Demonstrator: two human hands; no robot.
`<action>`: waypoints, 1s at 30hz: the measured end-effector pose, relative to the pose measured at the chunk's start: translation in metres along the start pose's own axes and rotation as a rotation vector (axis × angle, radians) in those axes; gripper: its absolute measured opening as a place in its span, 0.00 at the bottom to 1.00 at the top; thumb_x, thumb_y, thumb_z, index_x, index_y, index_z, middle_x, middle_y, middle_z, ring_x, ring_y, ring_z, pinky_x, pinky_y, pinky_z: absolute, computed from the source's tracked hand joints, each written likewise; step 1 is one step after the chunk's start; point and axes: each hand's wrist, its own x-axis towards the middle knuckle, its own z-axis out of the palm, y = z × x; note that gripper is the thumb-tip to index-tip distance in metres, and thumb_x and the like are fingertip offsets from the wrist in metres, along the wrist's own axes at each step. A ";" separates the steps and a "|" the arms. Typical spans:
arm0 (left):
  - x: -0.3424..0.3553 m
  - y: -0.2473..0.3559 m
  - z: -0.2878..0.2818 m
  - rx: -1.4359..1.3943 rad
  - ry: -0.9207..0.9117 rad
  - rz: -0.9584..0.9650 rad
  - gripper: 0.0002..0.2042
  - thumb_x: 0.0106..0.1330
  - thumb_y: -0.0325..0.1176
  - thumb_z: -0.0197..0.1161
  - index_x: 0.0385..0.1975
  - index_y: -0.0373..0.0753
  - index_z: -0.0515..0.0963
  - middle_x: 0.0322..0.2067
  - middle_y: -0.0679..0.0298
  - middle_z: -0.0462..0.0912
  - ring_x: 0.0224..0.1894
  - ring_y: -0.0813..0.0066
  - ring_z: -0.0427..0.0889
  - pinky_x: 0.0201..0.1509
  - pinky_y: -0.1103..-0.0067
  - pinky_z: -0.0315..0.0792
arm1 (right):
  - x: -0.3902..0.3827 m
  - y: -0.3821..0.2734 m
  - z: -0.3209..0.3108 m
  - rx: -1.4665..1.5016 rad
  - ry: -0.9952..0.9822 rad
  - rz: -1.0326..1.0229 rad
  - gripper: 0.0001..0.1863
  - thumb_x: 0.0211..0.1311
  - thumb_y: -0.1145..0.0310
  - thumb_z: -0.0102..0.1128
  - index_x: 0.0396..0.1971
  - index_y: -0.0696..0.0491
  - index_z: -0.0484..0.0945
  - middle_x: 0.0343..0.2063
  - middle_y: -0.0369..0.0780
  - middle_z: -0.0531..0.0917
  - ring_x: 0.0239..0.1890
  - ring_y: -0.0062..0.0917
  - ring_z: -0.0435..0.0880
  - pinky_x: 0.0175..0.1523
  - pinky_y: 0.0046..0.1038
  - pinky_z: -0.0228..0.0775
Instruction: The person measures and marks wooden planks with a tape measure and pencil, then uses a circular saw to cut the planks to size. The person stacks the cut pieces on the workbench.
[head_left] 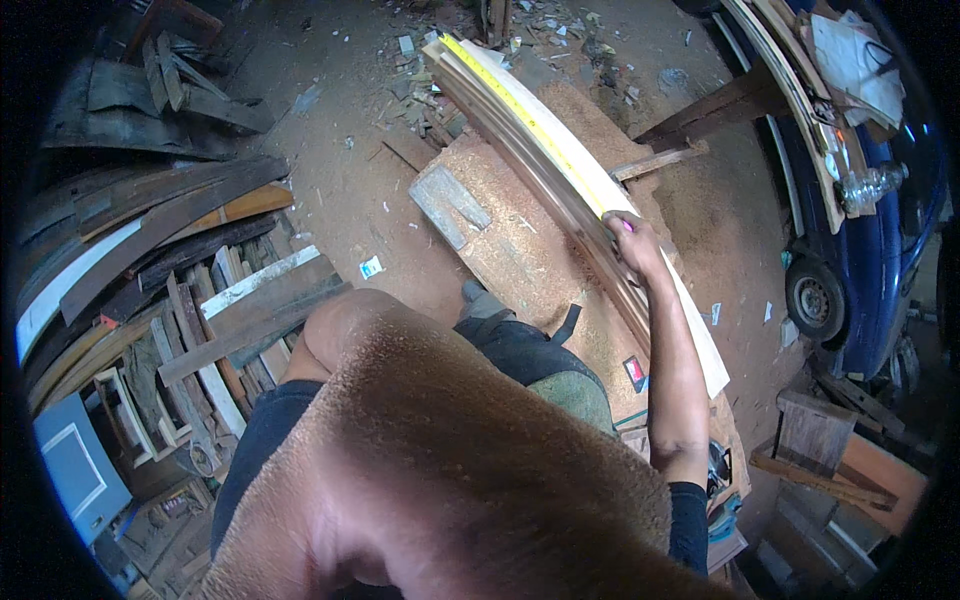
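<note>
My right hand [632,243] is closed on a yellow tape measure [530,122], its blade drawn out along a pale wooden board [575,160]. The blade runs from the board's far end back to my fingers. A small pink spot shows at the fingers, and I cannot make out what it is. Below the hand, the pale board lies lengthwise beside darker brown lengths of wood [530,165]. My left arm [440,420], dusted with sawdust, is bent and fills the lower middle very close up; its hand is out of sight.
A sawdust-covered work surface [520,250] carries a grey notched wood piece [450,205] and a small red-and-black item [634,374]. Stacked planks [230,310] crowd the left. A blue car [870,270] stands at right, near a leaning brown timber [715,105]. Scraps litter the floor.
</note>
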 end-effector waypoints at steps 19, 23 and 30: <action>-0.046 -0.003 -0.022 -0.167 0.426 -0.534 0.51 0.44 0.79 0.71 0.51 0.34 0.79 0.26 0.73 0.76 0.21 0.86 0.75 0.28 0.88 0.66 | -0.003 -0.060 0.045 -0.169 -0.014 -0.025 0.28 0.67 0.46 0.57 0.54 0.53 0.85 0.51 0.55 0.86 0.58 0.47 0.85 0.65 0.40 0.73; -0.059 -0.016 -0.030 -0.180 0.502 -0.540 0.47 0.48 0.76 0.72 0.52 0.35 0.78 0.22 0.74 0.74 0.21 0.87 0.74 0.27 0.89 0.65 | -0.001 -0.061 0.050 -0.199 -0.002 -0.004 0.29 0.67 0.45 0.56 0.55 0.53 0.85 0.50 0.56 0.87 0.56 0.47 0.85 0.63 0.40 0.74; -0.069 -0.036 -0.066 -0.066 0.595 -0.577 0.40 0.60 0.69 0.70 0.57 0.36 0.75 0.23 0.72 0.75 0.22 0.86 0.75 0.28 0.87 0.69 | -0.034 -0.020 0.040 -0.122 0.032 0.052 0.31 0.65 0.44 0.60 0.56 0.54 0.84 0.50 0.55 0.87 0.56 0.47 0.85 0.62 0.41 0.74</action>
